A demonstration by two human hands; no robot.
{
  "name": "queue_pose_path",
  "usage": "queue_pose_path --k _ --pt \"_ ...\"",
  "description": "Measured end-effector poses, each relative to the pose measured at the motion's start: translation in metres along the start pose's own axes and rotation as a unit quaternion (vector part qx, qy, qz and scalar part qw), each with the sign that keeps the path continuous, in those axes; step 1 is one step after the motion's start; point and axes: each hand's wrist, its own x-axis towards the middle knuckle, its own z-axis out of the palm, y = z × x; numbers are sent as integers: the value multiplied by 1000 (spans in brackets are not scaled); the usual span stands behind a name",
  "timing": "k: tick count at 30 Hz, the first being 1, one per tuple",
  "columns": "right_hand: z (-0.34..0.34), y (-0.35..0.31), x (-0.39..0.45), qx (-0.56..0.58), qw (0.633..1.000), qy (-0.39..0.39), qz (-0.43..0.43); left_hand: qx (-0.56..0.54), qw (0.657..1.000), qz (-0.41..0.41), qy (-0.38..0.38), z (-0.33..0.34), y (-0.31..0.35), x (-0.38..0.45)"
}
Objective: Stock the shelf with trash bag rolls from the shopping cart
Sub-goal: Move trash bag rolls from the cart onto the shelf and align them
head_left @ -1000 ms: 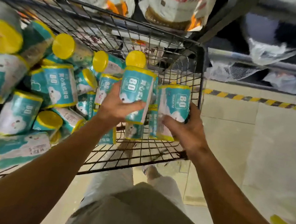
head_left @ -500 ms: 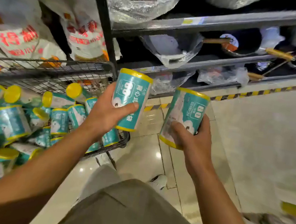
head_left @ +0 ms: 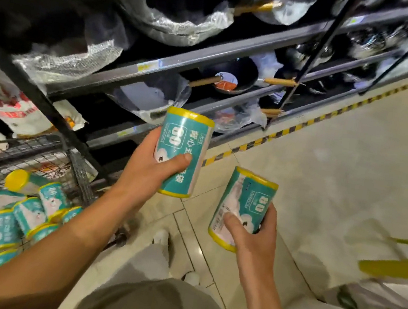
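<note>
Trash bag rolls, teal-labelled with yellow ends, sit one in each hand over the pale floor tiles, clear of the cart. The left hand (head_left: 149, 169) wraps around the left roll (head_left: 181, 154), thumb pressed across the printed label and fingers curled behind it; this roll stands nearly upright, its top yellow edge level with the front lip of the lowest shelf rail (head_left: 131, 131) and just in front of it. The right hand (head_left: 253, 238) grips the right roll (head_left: 243, 208) from below, thumb lying on the label face, fingers curled round the far side; this roll tilts slightly to the right and hangs lower, apart from the left roll with bare floor (head_left: 328, 174) showing between them.

Outward to the left, the wire shopping cart (head_left: 37, 154) holds a heap of more trash bag rolls (head_left: 13, 217), its near corner post close to the left forearm. Behind it a black upright (head_left: 45, 105) of the shelving slants across. The shelves (head_left: 213, 54) run diagonally up to the right, filled with plastic-wrapped pans (head_left: 225, 77) whose wooden handles poke past the shelf fronts. A yellow-and-black striped tape (head_left: 309, 120) marks the floor along the shelf base. To the right of the hands the floor lies open, with blurred yellow objects (head_left: 393, 267) at the right edge.
</note>
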Motion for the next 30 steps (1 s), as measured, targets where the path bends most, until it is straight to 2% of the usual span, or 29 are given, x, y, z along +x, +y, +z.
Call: queue_pose_path --k 10,17,30 --pt "-7 -42 129 -9 999 -14 -32 -40 999 -10 -7 47 9 98" --pt "30 -115 248 -16 994 -68 -86 -87 994 -44 42 55 28 194" --pt "77 -223 405 -10 978 -139 -158 -105 990 15 93 82 97 341"
